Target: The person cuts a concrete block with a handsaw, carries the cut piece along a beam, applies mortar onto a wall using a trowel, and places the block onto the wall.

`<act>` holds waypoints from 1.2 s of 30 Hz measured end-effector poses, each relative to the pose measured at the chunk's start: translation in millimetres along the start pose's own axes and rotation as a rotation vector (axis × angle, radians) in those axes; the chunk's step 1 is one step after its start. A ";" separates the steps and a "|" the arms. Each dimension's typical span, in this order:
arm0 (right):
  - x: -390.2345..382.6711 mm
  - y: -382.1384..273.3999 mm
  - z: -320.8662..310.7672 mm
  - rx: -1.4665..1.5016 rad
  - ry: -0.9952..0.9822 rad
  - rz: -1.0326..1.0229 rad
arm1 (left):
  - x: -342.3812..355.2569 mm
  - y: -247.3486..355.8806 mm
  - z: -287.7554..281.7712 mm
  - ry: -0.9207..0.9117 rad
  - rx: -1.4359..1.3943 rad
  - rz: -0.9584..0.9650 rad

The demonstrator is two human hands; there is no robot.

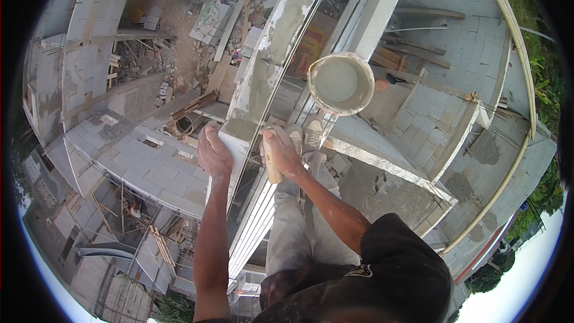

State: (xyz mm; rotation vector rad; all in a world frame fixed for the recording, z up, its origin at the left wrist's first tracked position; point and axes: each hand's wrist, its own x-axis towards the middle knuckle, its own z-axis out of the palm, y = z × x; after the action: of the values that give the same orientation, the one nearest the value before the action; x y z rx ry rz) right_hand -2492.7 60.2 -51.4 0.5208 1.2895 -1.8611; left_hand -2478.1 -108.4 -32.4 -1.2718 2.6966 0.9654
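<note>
My right hand point(283, 151) is closed round the pale wooden handle of a trowel point(274, 170). The trowel's blade is hidden behind the hand and the wall edge. On the other side of the narrow block wall point(237, 148), my left hand point(215, 154) is cupped by its edge, fingers stretched out, with nothing visible in it. Wet grey mortar point(241, 128) lies on the wall top just ahead of both hands. A taut string point(286, 72) runs along the wall. Ahead and to the right stands a bucket point(311, 87) holding grey mortar point(336, 80).
My shoes point(312, 134) rest on a narrow ledge beside long metal rails point(258, 209). Far below on the left lie rubble point(197, 78) and planks. Block walls point(439, 107) and a pale hose point(519, 54) are on the right. Drops open beside the wall.
</note>
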 end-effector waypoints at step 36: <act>-20.1 -193.5 -69.3 -2.265 -0.276 -0.981 | -0.7 -1.3 -4.7 0.053 0.034 0.048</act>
State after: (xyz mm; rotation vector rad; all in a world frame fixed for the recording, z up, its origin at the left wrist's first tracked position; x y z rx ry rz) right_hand -2641.4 162.8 48.5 -1.6242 2.4867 0.0950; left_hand -2475.5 -111.0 -29.1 -1.2497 2.7829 0.8984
